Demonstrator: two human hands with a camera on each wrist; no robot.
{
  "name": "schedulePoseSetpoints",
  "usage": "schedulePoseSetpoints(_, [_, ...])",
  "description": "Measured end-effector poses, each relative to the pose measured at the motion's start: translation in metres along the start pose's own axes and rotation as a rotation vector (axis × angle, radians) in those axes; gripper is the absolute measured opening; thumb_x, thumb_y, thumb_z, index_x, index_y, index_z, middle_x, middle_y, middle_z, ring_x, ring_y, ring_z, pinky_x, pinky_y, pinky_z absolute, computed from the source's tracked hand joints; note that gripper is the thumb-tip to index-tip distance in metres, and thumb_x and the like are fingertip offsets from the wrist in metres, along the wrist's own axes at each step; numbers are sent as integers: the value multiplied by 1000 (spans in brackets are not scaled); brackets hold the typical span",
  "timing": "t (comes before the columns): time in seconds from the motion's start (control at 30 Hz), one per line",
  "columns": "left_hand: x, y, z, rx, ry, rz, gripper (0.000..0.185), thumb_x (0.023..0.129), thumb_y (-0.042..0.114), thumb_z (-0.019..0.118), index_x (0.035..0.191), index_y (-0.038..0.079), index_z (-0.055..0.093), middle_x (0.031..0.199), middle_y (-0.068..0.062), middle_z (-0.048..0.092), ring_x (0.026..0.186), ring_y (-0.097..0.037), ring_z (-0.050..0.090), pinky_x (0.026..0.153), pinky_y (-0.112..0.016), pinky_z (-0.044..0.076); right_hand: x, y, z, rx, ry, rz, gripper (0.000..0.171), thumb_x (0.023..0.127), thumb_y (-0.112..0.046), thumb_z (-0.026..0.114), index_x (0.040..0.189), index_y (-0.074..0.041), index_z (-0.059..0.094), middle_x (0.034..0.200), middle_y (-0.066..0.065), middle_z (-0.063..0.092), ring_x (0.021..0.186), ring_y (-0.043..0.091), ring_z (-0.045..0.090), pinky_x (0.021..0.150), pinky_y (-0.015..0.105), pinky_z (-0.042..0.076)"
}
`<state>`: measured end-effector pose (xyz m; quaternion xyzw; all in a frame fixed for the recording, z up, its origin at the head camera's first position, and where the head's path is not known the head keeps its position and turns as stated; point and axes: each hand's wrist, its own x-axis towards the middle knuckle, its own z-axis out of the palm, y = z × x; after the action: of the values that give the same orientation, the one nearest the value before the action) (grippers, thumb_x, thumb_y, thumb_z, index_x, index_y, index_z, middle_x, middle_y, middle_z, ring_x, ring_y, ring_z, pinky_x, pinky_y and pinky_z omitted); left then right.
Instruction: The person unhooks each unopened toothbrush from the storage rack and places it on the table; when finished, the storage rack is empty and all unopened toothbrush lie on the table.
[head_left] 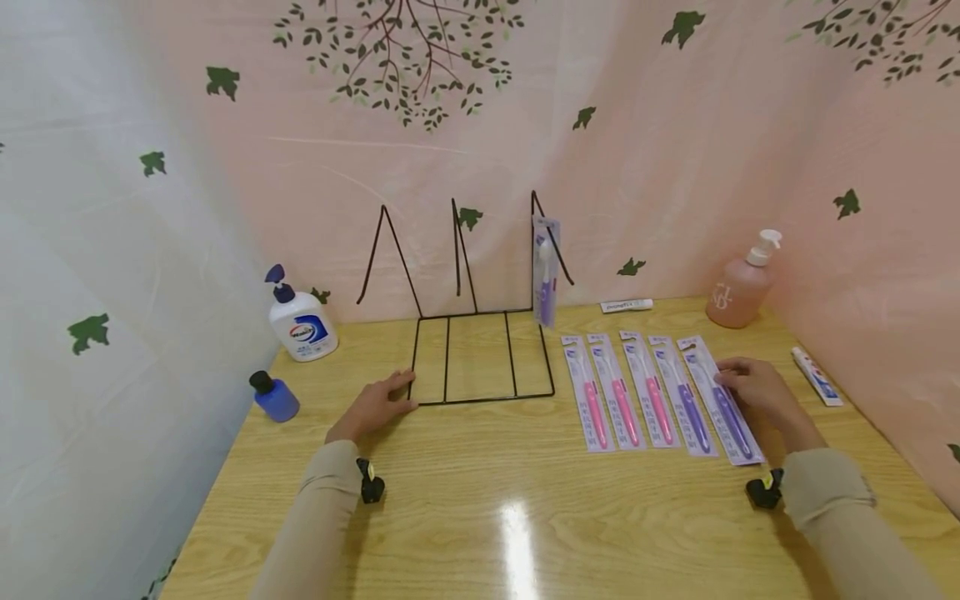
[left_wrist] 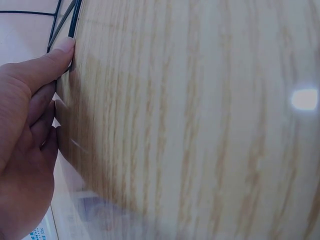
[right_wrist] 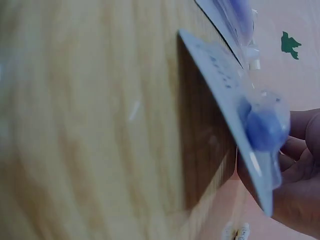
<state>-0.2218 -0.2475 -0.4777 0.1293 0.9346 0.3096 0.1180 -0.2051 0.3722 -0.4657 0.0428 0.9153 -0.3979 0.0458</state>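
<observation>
My left hand grips the front left corner of a black wire rack. The thumb lies on the wire in the left wrist view. On the rack's right hook hangs a packaged purple toothbrush. My right hand pinches the right edge of the rightmost packaged purple toothbrush. Its card is tilted with one edge raised above the table in the right wrist view. To its left lie another purple toothbrush pack and three pink ones, side by side.
A white pump bottle and a small blue bottle stand at left. At the back right is a pink pump bottle. One toothpaste tube lies by the back curtain, another near the right curtain.
</observation>
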Motion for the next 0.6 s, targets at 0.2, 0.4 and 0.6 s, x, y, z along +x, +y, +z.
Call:
schedulePoseSetpoints(0.2, [-1,1,0,4,3,8,65,94,32,61,150,15,34,157,-8,27,146,-33,18,116,-56,18,0,-1,1,6,-3,35,44,99,-19,47,129,13,48,114,31,56,81,15,57,64,24,49])
schedulePoseSetpoints(0.4, [-2,2,0,1,1,-5,64,94,32,61,150,16,34,157,-9,26,146,-35,18,116,-57,18,3,6,1,3,-1,76,46,99,-21,47,131,12,47,116,30,56,87,23,58,66,24,49])
schedulePoseSetpoints(0.6, [-2,4,-1,-4,-4,-6,64,94,31,61,150,16,33,158,-8,25,146,-35,17,116,-57,18,0,8,-1,31,8,106,49,100,-25,46,133,11,46,122,32,54,92,27,63,69,28,55])
